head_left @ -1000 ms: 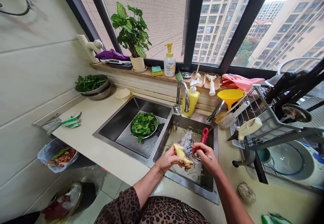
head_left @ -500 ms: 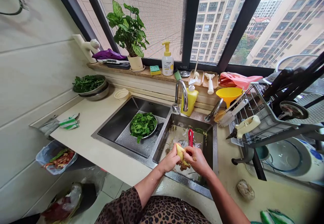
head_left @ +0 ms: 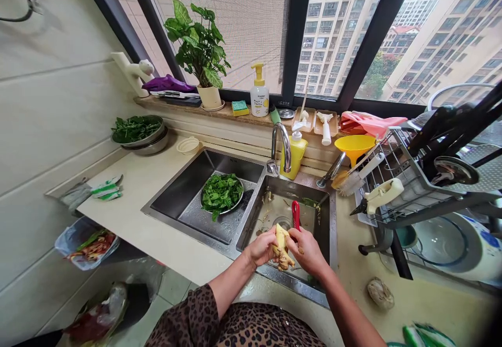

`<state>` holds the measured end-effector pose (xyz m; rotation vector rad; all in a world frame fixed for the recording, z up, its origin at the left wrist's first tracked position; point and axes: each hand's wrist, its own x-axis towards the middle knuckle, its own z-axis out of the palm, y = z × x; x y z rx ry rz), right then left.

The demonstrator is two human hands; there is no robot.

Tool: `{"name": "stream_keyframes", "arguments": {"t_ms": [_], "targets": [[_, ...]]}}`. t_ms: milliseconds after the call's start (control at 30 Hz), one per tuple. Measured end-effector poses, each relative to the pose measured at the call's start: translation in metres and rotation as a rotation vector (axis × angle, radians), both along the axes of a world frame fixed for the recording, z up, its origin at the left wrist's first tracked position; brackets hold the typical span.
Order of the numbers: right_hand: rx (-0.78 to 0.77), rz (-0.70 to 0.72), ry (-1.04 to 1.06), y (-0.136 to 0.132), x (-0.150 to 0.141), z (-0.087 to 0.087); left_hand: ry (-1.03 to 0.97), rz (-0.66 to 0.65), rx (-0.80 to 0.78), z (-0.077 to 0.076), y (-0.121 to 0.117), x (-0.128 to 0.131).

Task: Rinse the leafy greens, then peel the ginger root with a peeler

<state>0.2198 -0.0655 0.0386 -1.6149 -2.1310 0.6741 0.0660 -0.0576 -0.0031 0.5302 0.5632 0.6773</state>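
Observation:
Over the right basin of the steel sink (head_left: 251, 208), my left hand (head_left: 259, 249) grips a knobbly piece of ginger (head_left: 281, 246), pale yellow where the skin is off. My right hand (head_left: 308, 249) is closed round a red-handled peeler (head_left: 295, 215), whose handle sticks up behind the ginger; the blade end is hidden by my fingers against the ginger. Peelings lie on the basin floor beneath.
A steel bowl of green leaves (head_left: 221, 194) sits in the left basin, another bowl of greens (head_left: 138, 129) at the back left. The tap (head_left: 283, 147), yellow soap bottle (head_left: 295, 150), dish rack (head_left: 408, 180) and orange funnel (head_left: 355, 146) crowd the right. A second ginger piece (head_left: 380, 293) lies on the counter.
My right hand came back in from the right and closed up against the ginger, the peeler handle swinging upright. The ginger has turned slightly in my left hand.

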Motion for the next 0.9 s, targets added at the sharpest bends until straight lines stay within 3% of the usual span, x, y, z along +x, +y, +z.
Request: {"name": "stream_keyframes", "arguments": {"t_ms": [200,333,433,567,700,767,900], "targets": [[0.019,-0.064,0.0,0.001,-0.001,-0.008,-0.094,-0.028,-0.063,-0.007,0.0,0.0],[-0.132,0.007,0.298,0.002,0.002,-0.009,-0.015,0.022,0.0,0.001,-0.001,0.001],[-0.28,0.076,0.489,0.004,0.005,-0.01,0.155,0.058,0.128,0.006,0.0,0.0],[-0.417,-0.095,0.729,0.013,0.017,-0.015,0.257,0.026,0.314,0.008,0.002,-0.003],[-0.487,-0.413,1.111,0.018,0.035,-0.012,0.216,0.265,0.231,0.008,0.005,-0.008],[-0.472,-0.483,1.22,0.017,0.037,-0.008,0.231,0.407,0.172,0.009,0.006,-0.009],[-0.334,-0.467,1.067,0.009,0.021,-0.005,0.196,0.513,0.077,0.013,0.003,-0.002]]}}
